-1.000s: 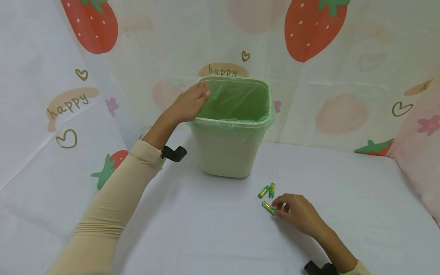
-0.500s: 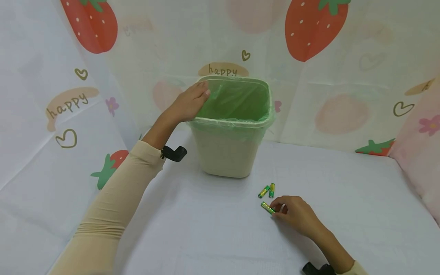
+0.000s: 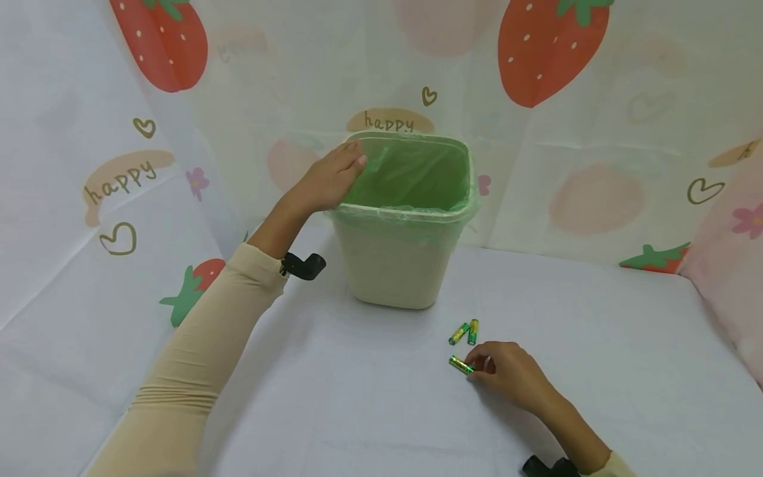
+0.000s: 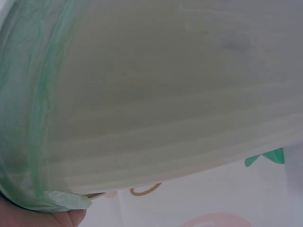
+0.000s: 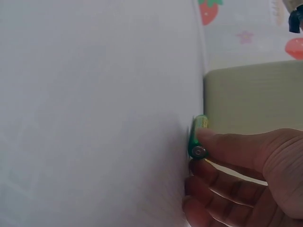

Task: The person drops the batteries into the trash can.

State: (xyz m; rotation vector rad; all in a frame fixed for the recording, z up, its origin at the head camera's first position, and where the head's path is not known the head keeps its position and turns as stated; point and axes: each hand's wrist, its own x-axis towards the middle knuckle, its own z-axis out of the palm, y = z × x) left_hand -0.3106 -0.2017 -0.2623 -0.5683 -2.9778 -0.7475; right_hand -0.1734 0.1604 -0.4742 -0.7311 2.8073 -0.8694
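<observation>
My left hand (image 3: 331, 179) holds the left rim of a pale green trash can (image 3: 390, 265) lined with a thin green bag (image 3: 411, 172). In the left wrist view, a bit of that hand (image 4: 42, 215) shows at the rim beside the bunched liner, and most of its fingers are out of frame. My right hand (image 3: 507, 371) pinches one end of a green and yellow battery (image 3: 460, 364) low over the white cloth. In the right wrist view, the thumb (image 5: 236, 149) lies against the battery (image 5: 199, 137). Two similar batteries (image 3: 458, 333) lie just beyond, close together.
White cloth (image 3: 357, 384) covers the surface. Behind the can hangs a sheet (image 3: 524, 165) printed with strawberries, and a pink patterned side (image 3: 733, 265) rises at the right. Black cameras (image 3: 304, 266) sit on both wrists.
My right hand has closed on the near battery and shifted it slightly left and toward me. The left hand stays on the can's rim. The other two batteries lie as before.
</observation>
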